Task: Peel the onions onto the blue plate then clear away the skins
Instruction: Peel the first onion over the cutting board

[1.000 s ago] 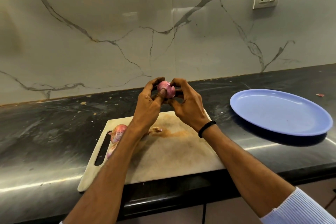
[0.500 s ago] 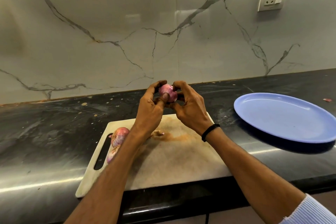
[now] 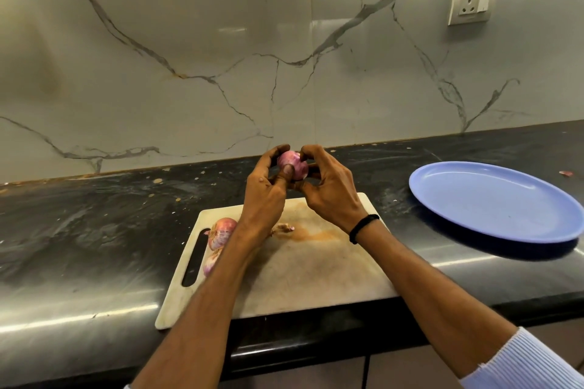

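Both hands are holding one pink onion (image 3: pixel 292 165) up above the far edge of the cutting board (image 3: pixel 303 265): the left hand (image 3: pixel 265 196) is curling round it with the thumb pressing its front, and the right hand (image 3: pixel 328 189) is gripping its other side. Two unpeeled onions (image 3: pixel 221 232) are lying on the board by its handle slot, and the blue plate (image 3: pixel 493 199) is sitting on the table (image 3: pixel 94 230) to the right

Glossy dark stone counter (image 3: pixel 94 230); smooth plastic-looking blue plate (image 3: pixel 493 199).
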Available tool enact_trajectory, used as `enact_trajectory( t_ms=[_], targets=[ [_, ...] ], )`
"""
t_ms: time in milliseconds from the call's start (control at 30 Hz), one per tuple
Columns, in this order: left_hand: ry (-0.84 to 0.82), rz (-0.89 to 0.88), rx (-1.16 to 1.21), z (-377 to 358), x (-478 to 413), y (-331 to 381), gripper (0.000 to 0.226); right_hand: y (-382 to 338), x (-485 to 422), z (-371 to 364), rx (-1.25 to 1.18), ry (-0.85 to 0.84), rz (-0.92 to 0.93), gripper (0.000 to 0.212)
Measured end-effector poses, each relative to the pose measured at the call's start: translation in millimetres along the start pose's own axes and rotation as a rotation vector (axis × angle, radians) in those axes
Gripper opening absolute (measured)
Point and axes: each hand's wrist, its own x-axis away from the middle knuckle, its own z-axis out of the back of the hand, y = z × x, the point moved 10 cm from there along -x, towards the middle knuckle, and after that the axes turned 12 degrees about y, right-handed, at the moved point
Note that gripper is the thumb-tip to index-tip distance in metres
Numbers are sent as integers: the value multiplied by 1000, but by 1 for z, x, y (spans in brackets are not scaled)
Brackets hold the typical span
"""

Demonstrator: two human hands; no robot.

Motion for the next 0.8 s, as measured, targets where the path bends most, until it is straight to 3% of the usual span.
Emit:
enact_trajectory(
  t_ms=[800],
  targets=[
    [28, -45, 2, 10, -3, 9, 35, -14, -12, -7, 43, -31, 64, 47]
  ],
)
